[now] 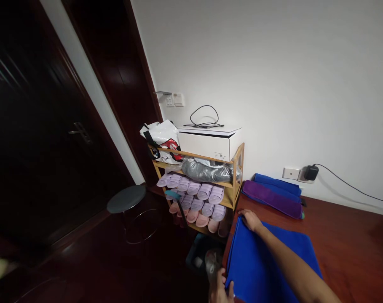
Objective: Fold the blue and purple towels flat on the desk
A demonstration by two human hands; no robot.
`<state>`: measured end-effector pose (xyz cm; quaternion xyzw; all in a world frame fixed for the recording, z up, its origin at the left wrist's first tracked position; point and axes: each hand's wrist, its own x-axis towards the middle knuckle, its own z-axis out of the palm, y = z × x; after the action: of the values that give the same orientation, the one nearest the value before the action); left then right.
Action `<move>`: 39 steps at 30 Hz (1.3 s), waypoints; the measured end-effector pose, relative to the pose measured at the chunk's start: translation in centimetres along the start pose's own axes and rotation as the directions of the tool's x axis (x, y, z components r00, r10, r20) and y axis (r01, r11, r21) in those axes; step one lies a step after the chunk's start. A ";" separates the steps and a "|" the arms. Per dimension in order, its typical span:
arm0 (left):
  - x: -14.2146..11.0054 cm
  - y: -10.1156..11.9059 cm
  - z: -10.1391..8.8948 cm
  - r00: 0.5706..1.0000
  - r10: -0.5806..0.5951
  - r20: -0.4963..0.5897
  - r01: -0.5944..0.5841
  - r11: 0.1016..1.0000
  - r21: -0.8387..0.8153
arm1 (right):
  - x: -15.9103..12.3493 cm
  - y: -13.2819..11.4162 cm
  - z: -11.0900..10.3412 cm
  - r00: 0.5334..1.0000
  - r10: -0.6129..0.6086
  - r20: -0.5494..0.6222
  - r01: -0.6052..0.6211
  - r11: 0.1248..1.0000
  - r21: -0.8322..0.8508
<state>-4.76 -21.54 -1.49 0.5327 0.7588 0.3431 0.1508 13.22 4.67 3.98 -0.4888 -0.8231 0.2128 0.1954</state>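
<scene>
A blue cloth [251,269], folded in layers, lies on the reddish-brown wooden table [346,240]. At its far left corner is my right hand [250,220], fingers closed on the fabric there, with the forearm reaching across the cloth. My left hand [221,288] is at the near left edge, beside the table's side. Its thumb and fingers close on the cloth's edge, and the bottom of the picture cuts off part of it. Behind the cloth, against the wall, a folded purple cloth [273,199] rests on folded blue cloths [278,185].
Left of the table stands a wooden rack [238,168] with lilac and pink slippers [204,191], a white box [204,145] and a bag [166,136]. A round stool [127,198] is further left. A black adapter [312,172] is plugged in above the table.
</scene>
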 end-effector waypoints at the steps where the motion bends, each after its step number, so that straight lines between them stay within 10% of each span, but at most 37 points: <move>1: 0.4 0.2 -0.5 0.997 -0.035 0.074 0.035 0.999 0.012 | -0.2 -0.3 -0.4 1.000 -0.009 -0.008 0.009 1.000 0.007; 5: 1.7 1.7 -3.3 0.953 -0.124 0.276 0.121 0.992 0.027 | -2.0 -1.3 -4.4 0.996 -0.066 -0.058 0.069 0.997 0.040; 11: 2.5 6.4 -7.6 0.983 0.033 0.179 0.006 0.976 -0.216 | -9.8 -0.9 -15.6 0.983 -0.104 -0.150 0.114 0.992 0.061; 16: 3.6 13.5 -11.7 0.953 0.233 0.194 -0.119 0.875 -0.469 | -18.9 -1.1 -25.9 0.972 -0.045 -0.229 0.078 0.987 0.141; 21: 4.6 21.5 -17.1 0.833 0.480 0.275 -0.182 0.707 -0.684 | -27.5 -3.0 -33.9 0.968 0.082 -0.237 0.005 0.938 0.348; 28: 4.3 29.1 -19.1 0.813 0.553 0.184 -0.265 0.632 -0.729 | -34.5 -3.4 -36.2 0.910 0.240 -0.338 -0.054 0.877 0.477; 39: -0.4 31.0 -19.1 0.819 0.567 0.093 -0.282 0.537 -0.795 | -42.9 -5.2 -36.9 0.745 0.344 -0.572 -0.059 0.887 0.458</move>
<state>5.94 -22.68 33.33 0.6419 0.3528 0.5538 0.3959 48.12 -29.84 32.67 -0.5673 -0.5839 0.2223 0.5365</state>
